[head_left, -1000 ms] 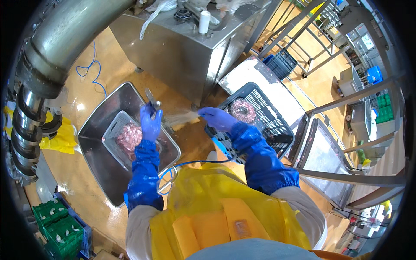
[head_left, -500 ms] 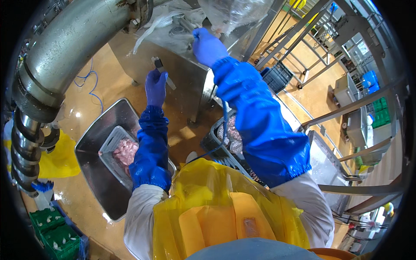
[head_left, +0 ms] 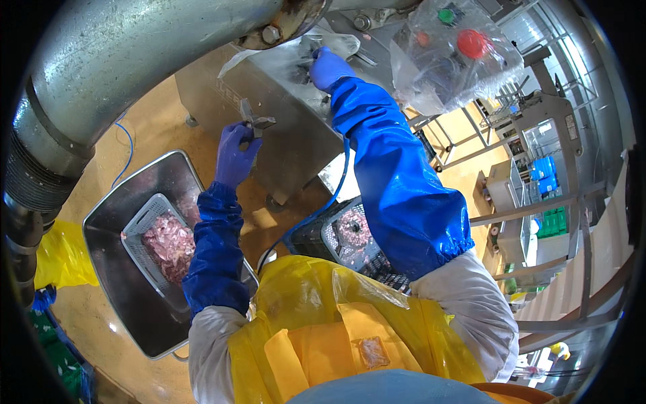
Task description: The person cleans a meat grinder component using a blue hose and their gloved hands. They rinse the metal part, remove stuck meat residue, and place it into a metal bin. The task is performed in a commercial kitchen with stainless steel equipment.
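Note:
My left hand (head_left: 233,156), in a purple glove and blue sleeve, is raised and grips a small metal blade piece (head_left: 254,121) with several arms. My right hand (head_left: 328,66), gloved the same way, reaches up and forward onto the top of a stainless steel machine (head_left: 296,128) and holds a crumpled clear plastic sheet (head_left: 282,57) lying there. Below my left arm a white basket of pink chopped meat (head_left: 165,242) sits in a steel tub (head_left: 114,283). I wear a yellow plastic apron (head_left: 323,330).
A large steel pipe (head_left: 128,74) arcs over the upper left. A dark crate (head_left: 316,236) holding a round perforated steel plate (head_left: 354,229) stands on my right. A control box with coloured buttons under clear plastic (head_left: 457,47) hangs top right. Green crates (head_left: 60,357) lie lower left.
Both hands have risen from the tub and crate level. The right hand moved up onto the machine top to the plastic sheet; the left lifted the metal piece higher.

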A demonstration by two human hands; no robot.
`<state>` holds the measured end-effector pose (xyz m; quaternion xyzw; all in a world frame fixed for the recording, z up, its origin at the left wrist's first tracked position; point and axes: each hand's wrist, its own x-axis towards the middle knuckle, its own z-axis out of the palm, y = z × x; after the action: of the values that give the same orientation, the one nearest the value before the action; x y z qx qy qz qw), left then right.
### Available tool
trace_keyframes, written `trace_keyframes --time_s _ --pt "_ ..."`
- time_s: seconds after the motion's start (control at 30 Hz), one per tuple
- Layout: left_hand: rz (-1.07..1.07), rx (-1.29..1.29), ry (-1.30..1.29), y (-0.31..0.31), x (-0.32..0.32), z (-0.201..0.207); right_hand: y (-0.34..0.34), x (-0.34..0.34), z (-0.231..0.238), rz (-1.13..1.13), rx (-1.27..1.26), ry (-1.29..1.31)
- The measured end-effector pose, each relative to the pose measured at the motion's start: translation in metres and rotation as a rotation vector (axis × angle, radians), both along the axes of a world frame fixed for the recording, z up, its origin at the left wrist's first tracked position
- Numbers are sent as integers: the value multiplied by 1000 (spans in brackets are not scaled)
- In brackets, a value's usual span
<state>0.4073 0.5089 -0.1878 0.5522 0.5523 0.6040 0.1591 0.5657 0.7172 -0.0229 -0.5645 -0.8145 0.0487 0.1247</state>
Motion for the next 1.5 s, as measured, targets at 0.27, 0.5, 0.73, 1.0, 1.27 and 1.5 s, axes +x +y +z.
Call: trace_keyframes --time_s 0.27,0.5,0.73,1.0,1.27,1.5 --pt "-118 70 247 62 -20 41 -3 14 34 -49 6 32" --pt "-215 176 802 173 -46 74 -118 75 -4 70 186 184" --pt "-151 -20 691 248 -55 57 -225 192 -47 -135 -446 103" --pt "39 256 426 90 52 7 -353 320 -122 -646 -594 196" --pt "-795 -447 125 -40 260 -143 -464 415 -164 -866 -681 305" --pt "-896 -528 547 -37 390 -235 -523 486 -205 -945 -526 476"
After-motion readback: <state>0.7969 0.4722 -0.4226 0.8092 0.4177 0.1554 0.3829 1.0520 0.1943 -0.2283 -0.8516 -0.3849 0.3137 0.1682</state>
